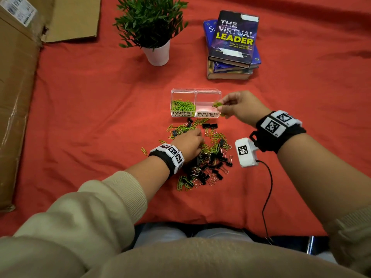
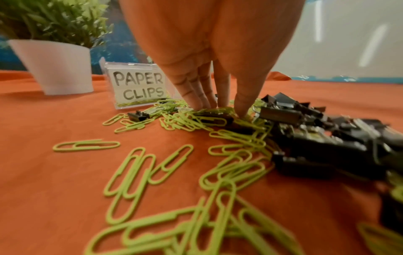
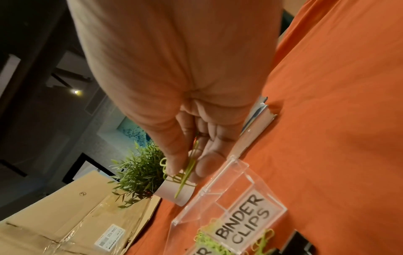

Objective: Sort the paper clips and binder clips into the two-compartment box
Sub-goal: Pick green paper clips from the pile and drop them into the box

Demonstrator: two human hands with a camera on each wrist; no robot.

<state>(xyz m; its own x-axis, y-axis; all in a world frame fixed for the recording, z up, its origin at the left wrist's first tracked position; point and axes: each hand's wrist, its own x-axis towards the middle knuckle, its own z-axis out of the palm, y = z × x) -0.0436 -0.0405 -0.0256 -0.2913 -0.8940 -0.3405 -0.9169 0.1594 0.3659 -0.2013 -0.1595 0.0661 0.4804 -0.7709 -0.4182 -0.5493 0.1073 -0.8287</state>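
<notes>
my right hand (image 1: 239, 106) is raised above the binder clips compartment (image 1: 207, 105) of the clear two-compartment box (image 1: 195, 90), thumb and fingertips (image 3: 174, 165) pinched on a few green paper clips (image 1: 217, 104) that dangle from the grip. that compartment looks bare from the head view, while the paper clips compartment (image 1: 183, 106) beside it, on my left, holds a heap of green clips.

my left hand (image 1: 189, 143) is down on the mixed pile (image 1: 202, 153) just in front of the box, fingers (image 2: 196, 96) straight and close together, tips pressing into green paper clips and a black binder clip (image 2: 214, 119); i cannot tell whether anything is actually pinched. black binder clips (image 2: 316, 138) are bunched on the right of the pile, loose green paper clips (image 2: 135, 174) spread on the left of the red cloth (image 1: 90, 117).

farther back stand a potted plant (image 1: 150, 27) in a white pot and a stack of books (image 1: 232, 45). flattened cardboard (image 1: 18, 77) lies along my left.
</notes>
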